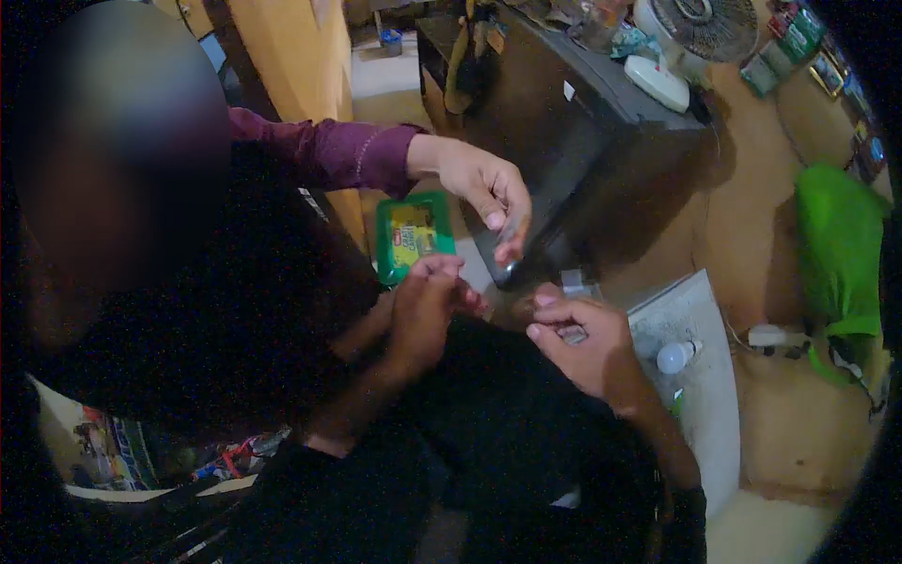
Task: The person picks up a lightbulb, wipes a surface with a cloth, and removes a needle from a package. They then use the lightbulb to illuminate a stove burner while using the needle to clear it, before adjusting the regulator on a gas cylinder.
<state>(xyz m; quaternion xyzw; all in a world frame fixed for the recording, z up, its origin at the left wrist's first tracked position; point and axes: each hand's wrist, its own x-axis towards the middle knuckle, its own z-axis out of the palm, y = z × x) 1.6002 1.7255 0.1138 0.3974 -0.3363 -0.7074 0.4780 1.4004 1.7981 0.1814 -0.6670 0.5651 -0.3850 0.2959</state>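
Well, left hand (420, 315): bent fingers, overlapping the facing person's second hand (473, 299); I cannot tell whether it grasps it or merely rests there.
Second hand: between the left and right hands, mostly covered, its fingertips reddish.
Right hand (594, 346): thumb and fingers curled into a loose ring, a greyish glint inside; whether something is pinched, I cannot tell.
Sleeved hand (481, 183): the facing person's, in a creased maroon cuff (385, 158), fingers drooping above the gap, its grip unclear.
Cloth (507, 404): soft, black, spread below the hands.
Tub (384, 246): boxy, green-rimmed, yellow label, just behind the second hand.
Cabinet (554, 155): dark, flat-sided; its lower corner crowds the sleeved hand.
Board (703, 414): pale, speckled, curved along one edge, near the right hand; a round white bulb (674, 358) lies on it.
Room: a narrow gap separates left and right hands; wider space lies over the cloth.
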